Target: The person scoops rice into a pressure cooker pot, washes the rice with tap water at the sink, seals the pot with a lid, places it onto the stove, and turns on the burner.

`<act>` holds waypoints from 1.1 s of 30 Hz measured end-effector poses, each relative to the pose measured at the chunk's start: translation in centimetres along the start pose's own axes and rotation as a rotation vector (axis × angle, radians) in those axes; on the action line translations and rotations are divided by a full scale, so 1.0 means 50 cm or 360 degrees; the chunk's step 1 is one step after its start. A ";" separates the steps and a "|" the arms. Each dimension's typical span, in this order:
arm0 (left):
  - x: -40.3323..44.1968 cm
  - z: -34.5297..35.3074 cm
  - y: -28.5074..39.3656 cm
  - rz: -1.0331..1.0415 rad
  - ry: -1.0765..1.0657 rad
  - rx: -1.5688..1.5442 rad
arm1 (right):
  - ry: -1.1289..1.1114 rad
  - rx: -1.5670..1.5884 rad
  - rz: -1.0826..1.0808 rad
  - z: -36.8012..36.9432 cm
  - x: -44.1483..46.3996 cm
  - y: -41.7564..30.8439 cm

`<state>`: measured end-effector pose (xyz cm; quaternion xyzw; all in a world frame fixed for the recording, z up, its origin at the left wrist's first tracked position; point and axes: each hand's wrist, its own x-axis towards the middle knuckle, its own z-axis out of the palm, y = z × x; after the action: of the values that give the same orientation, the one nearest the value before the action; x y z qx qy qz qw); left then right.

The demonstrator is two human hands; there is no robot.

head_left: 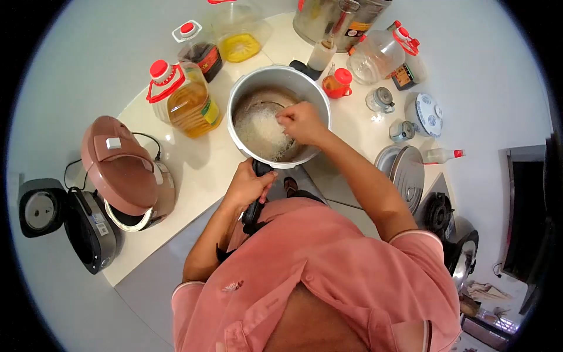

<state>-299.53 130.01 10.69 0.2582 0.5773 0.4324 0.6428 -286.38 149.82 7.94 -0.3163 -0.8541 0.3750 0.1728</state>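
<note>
A deep silver metal pot (280, 75) with a long black handle (253, 212) stands at the counter's near edge. White grains that look like rice (263, 130) lie in its bottom, seemingly in cloudy water. My left hand (245, 185) is closed around the handle close to the pot wall. Inside the pot, over the right part of the grains, my right hand (302, 122) has its fingers curled together. Whatever may be between those fingers is hidden.
Left of the pot stand an oil jug (190, 108), a dark bottle (202, 56) and an open pink rice cooker (126, 167). On the right are a red-lidded jar (337, 84), glass jars (381, 100), a lidded white pot (427, 114) and metal lids (407, 176).
</note>
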 end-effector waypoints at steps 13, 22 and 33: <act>0.021 -0.010 -0.019 -0.0158 0.0110 0.0141 | 0.1079 -0.0512 0.1307 -0.155 -0.683 0.182; 0.045 -0.029 -0.023 -0.0213 0.0079 0.0189 | 0.1159 -0.1406 0.1633 -0.059 -0.913 0.157; 0.050 -0.028 -0.042 -0.0227 0.0056 0.0259 | 0.1351 -0.0741 0.1820 -0.212 -0.904 0.254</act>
<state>-300.43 130.86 7.37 0.2603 0.6385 0.3418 0.6385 -242.08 131.75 2.78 -0.8568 -0.4737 0.0617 0.1941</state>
